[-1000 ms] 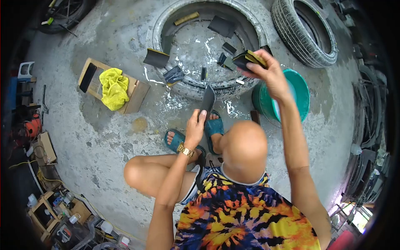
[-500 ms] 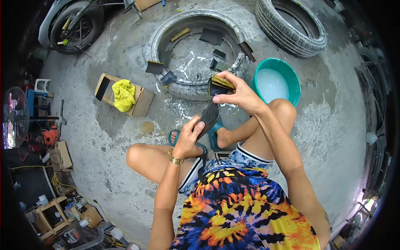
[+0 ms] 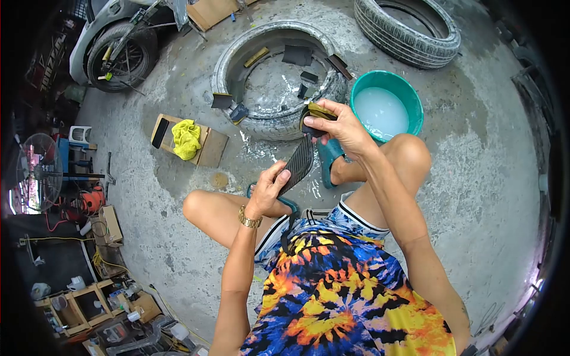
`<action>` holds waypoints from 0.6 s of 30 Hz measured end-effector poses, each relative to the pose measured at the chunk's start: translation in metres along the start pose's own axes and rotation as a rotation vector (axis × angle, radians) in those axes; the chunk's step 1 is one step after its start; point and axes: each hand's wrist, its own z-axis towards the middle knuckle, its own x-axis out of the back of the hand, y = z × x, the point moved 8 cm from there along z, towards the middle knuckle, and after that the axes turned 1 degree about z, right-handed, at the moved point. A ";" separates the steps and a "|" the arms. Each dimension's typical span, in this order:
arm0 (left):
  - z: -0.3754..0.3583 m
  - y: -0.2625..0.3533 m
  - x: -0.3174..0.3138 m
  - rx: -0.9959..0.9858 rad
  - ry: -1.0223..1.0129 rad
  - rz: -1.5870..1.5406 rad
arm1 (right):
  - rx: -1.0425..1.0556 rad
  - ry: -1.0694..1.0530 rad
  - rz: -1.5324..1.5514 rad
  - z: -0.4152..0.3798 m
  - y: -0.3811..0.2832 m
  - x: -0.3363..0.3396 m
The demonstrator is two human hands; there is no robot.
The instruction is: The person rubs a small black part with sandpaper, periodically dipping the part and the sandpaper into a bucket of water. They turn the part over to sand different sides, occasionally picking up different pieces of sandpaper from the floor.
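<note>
My left hand [image 3: 267, 188] is closed around the lower end of a dark strip with a carbon-fibre-like weave [image 3: 298, 163], thumb on top. The strip slants up and away over my lap. At its far end, my right hand [image 3: 347, 127] pinches a folded black-and-yellow piece of what looks like sandpaper [image 3: 320, 111] between thumb and fingers. Just beyond my hands lies a worn tyre [image 3: 267, 126], with black sheets [image 3: 297, 55] and small dark blocks [image 3: 309, 77] inside it and on its rim.
A green basin [image 3: 418, 118] of cloudy water stands right of the tyre. To the left, a yellow cloth [image 3: 187, 140] lies on a wooden box [image 3: 212, 148]. Another tyre [image 3: 409, 41] lies at the back right. A fan [image 3: 38, 172] and cluttered wooden racks [image 3: 89, 305] line the left.
The camera view has shifted a little. My right fingers have folded the black-and-yellow piece closer together by the strip's far end. My left hand keeps its hold.
</note>
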 end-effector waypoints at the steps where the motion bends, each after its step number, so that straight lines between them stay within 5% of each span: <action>1: 0.000 0.003 -0.003 0.006 -0.006 -0.021 | 0.006 0.001 0.018 0.000 0.001 0.002; 18: 0.003 -0.016 -0.038 0.241 -0.135 -0.217 | -0.026 -0.112 0.049 -0.008 0.018 0.021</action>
